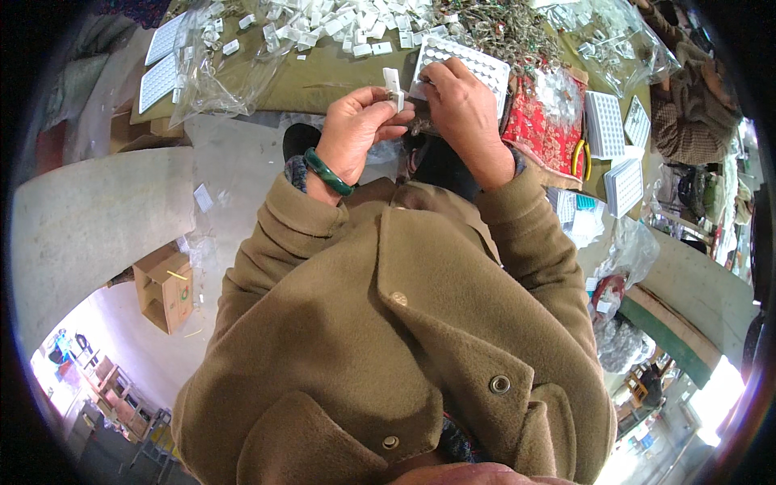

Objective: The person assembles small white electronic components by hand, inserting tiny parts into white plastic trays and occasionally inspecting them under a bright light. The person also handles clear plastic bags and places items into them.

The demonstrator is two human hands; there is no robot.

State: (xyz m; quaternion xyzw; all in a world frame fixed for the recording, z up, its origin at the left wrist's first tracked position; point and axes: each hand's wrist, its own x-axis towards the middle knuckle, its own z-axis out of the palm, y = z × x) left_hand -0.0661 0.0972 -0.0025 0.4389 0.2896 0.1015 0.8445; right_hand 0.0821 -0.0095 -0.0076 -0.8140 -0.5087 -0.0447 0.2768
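My left hand (352, 132), a dark green bangle (327, 172) on its wrist, pinches a small white plastic piece (392, 79) upright between thumb and fingers. Just to its right, my right hand (469, 111) is closed, fingertips pressed together near the left part of a white tray with rows of round holes (491, 74). Whatever those fingertips hold is hidden or too small to name. A heap of similar white plastic pieces (347, 24) lies on the table beyond my hands.
A tangled pile of small metal-looking parts (501, 32) lies at the far right of the heap. Yellow-handled pliers (581, 158) rest on a red patterned cloth (529, 129). Stacked white trays (605, 125) stand farther right. Clear plastic bags (222, 85) lie at left; a cardboard box (162, 288) sits on the floor.
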